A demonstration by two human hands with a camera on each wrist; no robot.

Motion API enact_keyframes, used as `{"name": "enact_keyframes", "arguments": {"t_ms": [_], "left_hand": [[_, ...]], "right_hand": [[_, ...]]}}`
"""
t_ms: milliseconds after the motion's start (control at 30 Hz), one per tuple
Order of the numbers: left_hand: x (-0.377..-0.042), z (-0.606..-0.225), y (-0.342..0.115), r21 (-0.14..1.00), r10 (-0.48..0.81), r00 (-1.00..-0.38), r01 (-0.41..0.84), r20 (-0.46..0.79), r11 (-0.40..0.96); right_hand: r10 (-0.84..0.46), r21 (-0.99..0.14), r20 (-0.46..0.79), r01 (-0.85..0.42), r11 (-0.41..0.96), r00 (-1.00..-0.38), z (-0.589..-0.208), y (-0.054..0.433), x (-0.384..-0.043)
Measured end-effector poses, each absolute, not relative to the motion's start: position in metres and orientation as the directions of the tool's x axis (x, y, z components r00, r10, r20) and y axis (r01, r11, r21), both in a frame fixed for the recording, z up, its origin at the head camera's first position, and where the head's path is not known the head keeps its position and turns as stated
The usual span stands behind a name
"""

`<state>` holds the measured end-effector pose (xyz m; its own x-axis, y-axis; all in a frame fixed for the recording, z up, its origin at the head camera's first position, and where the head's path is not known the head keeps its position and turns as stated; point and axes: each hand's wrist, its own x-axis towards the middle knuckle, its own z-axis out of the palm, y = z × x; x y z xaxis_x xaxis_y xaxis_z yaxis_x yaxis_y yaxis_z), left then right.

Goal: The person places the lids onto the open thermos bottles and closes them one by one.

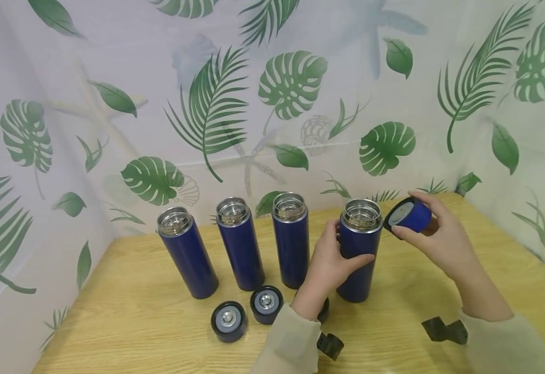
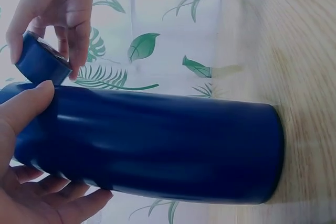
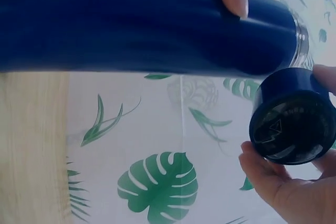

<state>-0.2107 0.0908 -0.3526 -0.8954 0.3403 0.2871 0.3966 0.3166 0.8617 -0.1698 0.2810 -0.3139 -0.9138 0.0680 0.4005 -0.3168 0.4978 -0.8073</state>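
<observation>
A dark blue thermos bottle (image 1: 357,283) stands uncapped at the right end of a row, its steel mouth facing up. My left hand (image 1: 329,259) grips its upper body, the thumb lying across the front. Beside the bottle's mouth, my right hand (image 1: 447,241) holds a blue lid (image 1: 419,217) between thumb and fingers, tilted with its grey inner side toward the bottle. In the right wrist view the dark outer end of the lid (image 3: 294,127) shows. The left wrist view has the bottle (image 2: 168,145) sideways, with the left thumb close to the lid (image 2: 42,64).
Three more open blue bottles (image 1: 190,259) (image 1: 241,252) (image 1: 292,246) stand to the left. In front lie upturned lids (image 1: 228,319) (image 1: 266,304), another partly hidden behind my left wrist. Black pieces (image 1: 330,345) (image 1: 445,331) show near both cuffs. A leaf-printed cloth (image 1: 235,156) hangs behind the wooden table (image 1: 136,311).
</observation>
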Motion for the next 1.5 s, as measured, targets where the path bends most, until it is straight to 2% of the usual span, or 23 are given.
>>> {"name": "enact_keyframes", "arguments": {"t_ms": [333,433,633,700,867,1000,1233,1500], "left_hand": [[-0.212,-0.352,0.087,0.844,0.369,-0.872,0.44,0.321,0.306],[-0.211,-0.353,0.087,0.845,0.369,-0.873,0.439,0.32,0.305],[-0.21,-0.355,0.087,0.855,0.346,-0.894,0.4,0.285,0.33],[-0.211,-0.356,0.087,0.854,0.343,-0.895,0.399,0.284,0.334],[-0.21,-0.357,0.09,0.848,0.361,-0.887,0.411,0.288,0.334],[-0.21,-0.356,0.089,0.849,0.357,-0.889,0.408,0.287,0.335],[-0.212,-0.351,0.087,0.827,0.353,-0.866,0.466,0.354,0.315],[-0.21,-0.356,0.088,0.833,0.364,-0.864,0.462,0.347,0.304]], "right_hand": [[0.112,-0.862,0.45,-0.398,0.315,-0.886,-0.309,0.268,-0.165],[0.151,-0.834,0.502,-0.429,0.348,-0.852,-0.308,0.262,-0.161],[0.216,-0.737,0.641,-0.511,0.443,-0.737,-0.304,0.246,-0.157],[0.227,-0.723,0.657,-0.516,0.459,-0.719,-0.302,0.242,-0.156],[0.217,-0.697,0.648,-0.454,0.555,-0.73,-0.293,0.236,-0.157],[0.143,-0.638,0.652,-0.438,0.633,-0.745,-0.282,0.23,-0.163],[0.034,-0.584,0.646,-0.465,0.665,-0.763,-0.269,0.223,-0.174],[0.004,-0.584,0.57,-0.401,0.705,-0.822,-0.268,0.222,-0.179]]}}
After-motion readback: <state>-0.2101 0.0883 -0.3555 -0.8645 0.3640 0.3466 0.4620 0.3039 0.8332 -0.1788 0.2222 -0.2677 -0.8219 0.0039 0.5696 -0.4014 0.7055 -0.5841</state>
